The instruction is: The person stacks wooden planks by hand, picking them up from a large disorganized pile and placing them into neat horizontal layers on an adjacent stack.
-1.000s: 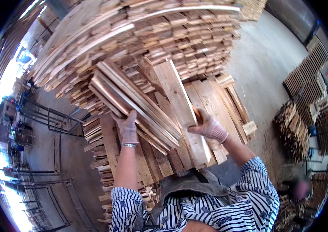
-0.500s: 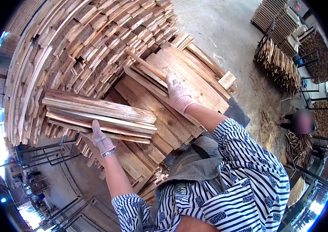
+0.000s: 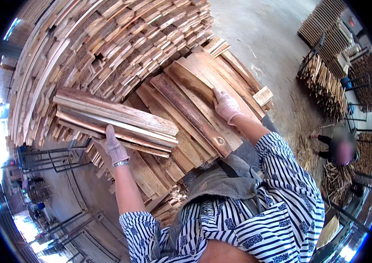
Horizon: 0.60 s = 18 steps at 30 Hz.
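My left hand [image 3: 113, 149], in a pale glove, is closed around a bundle of wooden boards [image 3: 111, 115]. The thumb lies along the bundle's near side, and the boards are held at a slant over the left part of a low board stack. My right hand [image 3: 226, 106], also gloved, grips the edge of a wide wooden board [image 3: 190, 79] on that stack's right part. That board's near edge looks tipped up. Between the hands lies a dark bark-edged board [image 3: 188, 111], with a knot at its near end, on top of other flat boards [image 3: 172, 118].
A tall pile of stacked boards [image 3: 120, 48] rises behind and left. A short wood block [image 3: 262, 95] sits at the stack's right corner. Racks with wood sticks [image 3: 324, 83] stand far right, where another person [image 3: 343, 147] is beside a heap of sticks [image 3: 338, 179]. Metal frames [image 3: 59, 158] stand left.
My right hand has moved right, from narrow boards to the wide board's edge. The bark-edged board now lies bark up across the stack. My left hand still holds its bundle.
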Each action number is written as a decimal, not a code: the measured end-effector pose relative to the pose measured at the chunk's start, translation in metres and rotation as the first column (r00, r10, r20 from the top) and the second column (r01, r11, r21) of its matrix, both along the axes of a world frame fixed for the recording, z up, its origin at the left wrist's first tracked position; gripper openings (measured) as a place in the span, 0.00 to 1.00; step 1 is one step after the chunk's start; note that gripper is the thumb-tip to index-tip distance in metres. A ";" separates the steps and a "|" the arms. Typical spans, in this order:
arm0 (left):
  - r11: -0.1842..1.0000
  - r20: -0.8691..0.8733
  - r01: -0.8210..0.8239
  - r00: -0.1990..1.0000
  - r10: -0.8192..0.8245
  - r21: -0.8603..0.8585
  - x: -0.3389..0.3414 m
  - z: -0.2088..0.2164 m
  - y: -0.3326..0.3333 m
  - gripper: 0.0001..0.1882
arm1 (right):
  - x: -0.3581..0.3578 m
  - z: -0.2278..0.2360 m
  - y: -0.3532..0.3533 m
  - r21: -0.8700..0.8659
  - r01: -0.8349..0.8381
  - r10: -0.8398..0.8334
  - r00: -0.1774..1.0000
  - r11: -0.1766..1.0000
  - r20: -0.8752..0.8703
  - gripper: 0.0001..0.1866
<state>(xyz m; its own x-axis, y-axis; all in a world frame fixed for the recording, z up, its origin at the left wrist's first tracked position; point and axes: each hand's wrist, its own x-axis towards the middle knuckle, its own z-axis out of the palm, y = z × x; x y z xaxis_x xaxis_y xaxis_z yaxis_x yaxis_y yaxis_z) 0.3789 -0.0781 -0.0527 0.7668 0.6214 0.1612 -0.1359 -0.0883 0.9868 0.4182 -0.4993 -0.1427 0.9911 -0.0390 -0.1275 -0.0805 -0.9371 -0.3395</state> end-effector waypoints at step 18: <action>0.992 -0.069 -0.056 0.996 0.048 -0.114 0.005 -0.012 0.008 0.52 | -0.026 0.072 0.118 0.146 0.029 0.025 0.935 0.989 -0.354 0.41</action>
<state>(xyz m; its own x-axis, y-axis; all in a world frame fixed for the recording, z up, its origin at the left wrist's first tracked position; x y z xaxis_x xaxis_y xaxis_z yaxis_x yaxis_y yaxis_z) 0.3837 -0.0700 -0.0642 0.7393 0.6724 0.0363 -0.0683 0.0213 0.9974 0.3925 -0.3813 -0.0709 0.8805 0.0049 -0.4741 -0.2226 -0.8787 -0.4224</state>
